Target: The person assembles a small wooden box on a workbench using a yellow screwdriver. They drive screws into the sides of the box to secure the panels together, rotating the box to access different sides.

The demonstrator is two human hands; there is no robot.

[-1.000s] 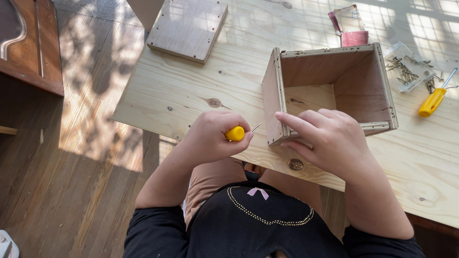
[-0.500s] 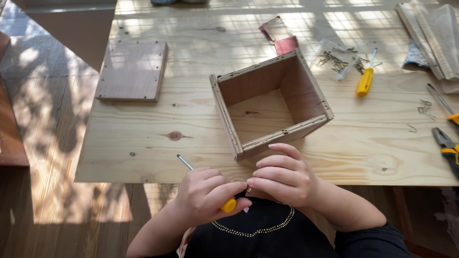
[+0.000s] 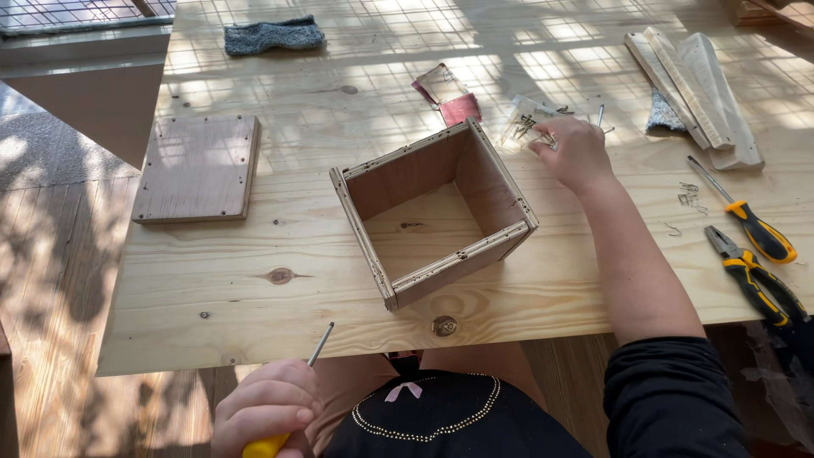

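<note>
An open, bottomless wooden box frame (image 3: 432, 212) stands on the pale wooden table (image 3: 254, 297). My left hand (image 3: 267, 407) is low at the table's near edge, closed around a yellow-handled screwdriver (image 3: 288, 416) whose metal shaft points up toward the table. My right hand (image 3: 572, 151) reaches past the box's far right corner, its fingers touching a pile of small screws (image 3: 530, 127) lying on clear plastic. Whether it holds a screw cannot be told.
A flat wooden panel (image 3: 199, 168) lies left of the box. A second yellow screwdriver (image 3: 746, 216) and pliers (image 3: 755, 276) sit at the right edge. Wooden strips (image 3: 699, 72), a grey cloth (image 3: 273, 36) and a small red packet (image 3: 449, 97) lie farther back.
My right hand left the box's near edge and reached out to the screws. My left hand with the screwdriver dropped lower and left. The view tilted up, showing more table.
</note>
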